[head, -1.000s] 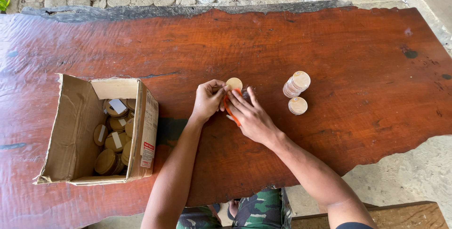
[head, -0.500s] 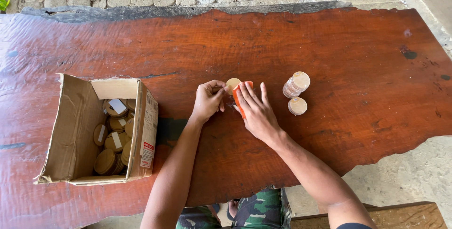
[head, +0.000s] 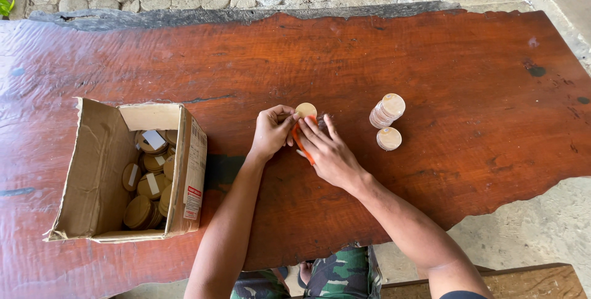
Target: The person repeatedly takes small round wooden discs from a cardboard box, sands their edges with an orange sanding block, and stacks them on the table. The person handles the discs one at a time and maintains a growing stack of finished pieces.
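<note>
Left hand [head: 271,131] pinches round wooden disc [head: 306,110], upright at table [head: 431,77] centre. Right hand [head: 326,150] grips orange tool [head: 300,142] just below disc, long axis slanted toward person. Disc stack [head: 386,110] lies right, nearer right hand.

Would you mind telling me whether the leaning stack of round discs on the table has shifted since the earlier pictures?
No. The leaning stack of discs sits in the same spot beside the single disc, right of both hands, as before.
</note>
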